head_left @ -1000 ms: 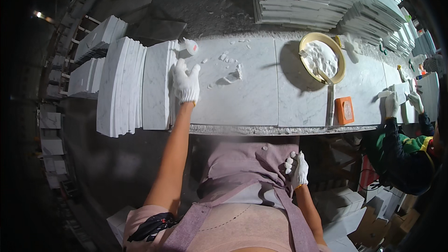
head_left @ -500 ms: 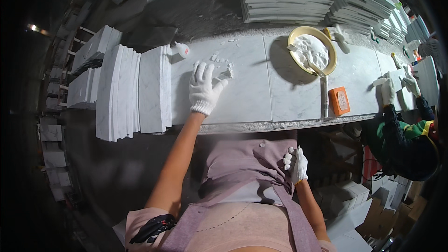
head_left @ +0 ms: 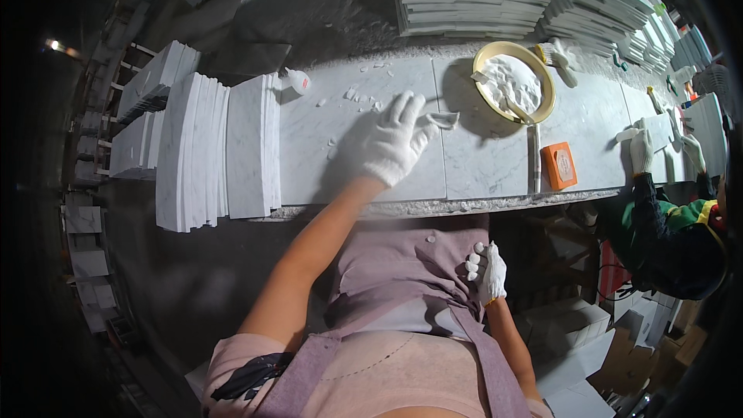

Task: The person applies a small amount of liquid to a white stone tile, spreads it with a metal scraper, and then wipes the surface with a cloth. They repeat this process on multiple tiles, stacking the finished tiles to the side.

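Note:
My left hand (head_left: 397, 139), in a white knit glove, reaches over the pale marble slab (head_left: 317, 162) on the bench. At its thumb side it grips a small, thin, pale grey piece (head_left: 443, 119) whose kind I cannot make out. White crumbs and chips (head_left: 361, 98) lie scattered on the slab, left of the fingers. My right hand (head_left: 490, 272), also gloved, is held low beside the purple apron (head_left: 410, 263). Its fingers are curled, and whatever they may hold is hidden.
Right of my left hand stands a yellow bowl (head_left: 481, 97) of white powder. A pale stick (head_left: 535, 159) and an orange box (head_left: 559, 166) lie nearby. Stacked slabs (head_left: 193, 147) and a white bottle (head_left: 296, 81) are leftward. A co-worker's gloved hand (head_left: 642, 151) works far right.
My left hand has swept to the right across the slab with the pale piece, leaving the crumbs on its left. My right hand has stayed nearly still.

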Tool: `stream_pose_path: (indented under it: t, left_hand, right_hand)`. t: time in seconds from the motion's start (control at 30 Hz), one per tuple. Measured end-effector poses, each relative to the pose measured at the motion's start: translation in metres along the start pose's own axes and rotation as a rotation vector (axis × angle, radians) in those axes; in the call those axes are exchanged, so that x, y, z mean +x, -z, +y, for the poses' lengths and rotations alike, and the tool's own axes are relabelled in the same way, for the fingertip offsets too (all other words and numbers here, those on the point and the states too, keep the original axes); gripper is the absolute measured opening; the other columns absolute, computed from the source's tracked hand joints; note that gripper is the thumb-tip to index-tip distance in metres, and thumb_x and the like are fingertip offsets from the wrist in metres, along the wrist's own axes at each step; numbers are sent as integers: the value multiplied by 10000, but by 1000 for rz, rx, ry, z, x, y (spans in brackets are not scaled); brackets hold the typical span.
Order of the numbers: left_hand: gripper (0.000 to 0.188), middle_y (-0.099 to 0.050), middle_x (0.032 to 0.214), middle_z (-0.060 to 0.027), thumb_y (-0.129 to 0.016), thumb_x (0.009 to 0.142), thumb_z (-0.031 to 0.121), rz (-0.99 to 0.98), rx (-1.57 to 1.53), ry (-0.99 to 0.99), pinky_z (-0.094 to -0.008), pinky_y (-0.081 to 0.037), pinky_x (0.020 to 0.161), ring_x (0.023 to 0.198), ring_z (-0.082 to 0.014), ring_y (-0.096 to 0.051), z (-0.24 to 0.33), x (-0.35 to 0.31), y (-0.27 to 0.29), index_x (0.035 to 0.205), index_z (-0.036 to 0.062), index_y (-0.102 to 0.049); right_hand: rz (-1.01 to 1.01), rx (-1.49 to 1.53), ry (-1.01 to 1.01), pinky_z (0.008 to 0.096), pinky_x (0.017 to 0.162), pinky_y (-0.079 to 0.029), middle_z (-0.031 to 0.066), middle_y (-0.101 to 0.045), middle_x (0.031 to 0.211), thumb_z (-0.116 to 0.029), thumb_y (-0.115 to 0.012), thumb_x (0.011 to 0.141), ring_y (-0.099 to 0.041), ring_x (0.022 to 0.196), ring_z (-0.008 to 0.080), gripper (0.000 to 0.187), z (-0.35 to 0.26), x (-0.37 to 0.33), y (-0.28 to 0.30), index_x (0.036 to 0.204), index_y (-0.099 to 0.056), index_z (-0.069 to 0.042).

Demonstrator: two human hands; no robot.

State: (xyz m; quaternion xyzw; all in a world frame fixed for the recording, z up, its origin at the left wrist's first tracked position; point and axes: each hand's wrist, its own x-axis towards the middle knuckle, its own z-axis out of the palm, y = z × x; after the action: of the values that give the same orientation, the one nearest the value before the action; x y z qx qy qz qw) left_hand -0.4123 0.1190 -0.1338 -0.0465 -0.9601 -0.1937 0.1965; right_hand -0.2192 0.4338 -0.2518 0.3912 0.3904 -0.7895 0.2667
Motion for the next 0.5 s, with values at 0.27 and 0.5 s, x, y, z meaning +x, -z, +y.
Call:
stream_pose_path:
  t: [0.27,0.5]
  left_hand:
    - [449,-626,1416,-136,-729,953,305,-64,-200,-270,-476,-489,1102,1353,-329,-576,-48,-86,17,1342,88,-673]
    - [471,-612,1450,-82,-763,891,311,-41,26,-416,-460,-465,1126,1410,-312,-531,-96,-22,-5,1328,147,-692]
  right_hand:
    - [39,8,-54,289,470,-497,27,-687,777,-515,-528,1088,-623,573,152,431,-5,-4,-7,1053,-689,-117]
    - [64,27,-86,299,459,-490,36,-680,772,-515,-535,1085,-623,568,161,424,-5,11,0,1041,-683,-120]
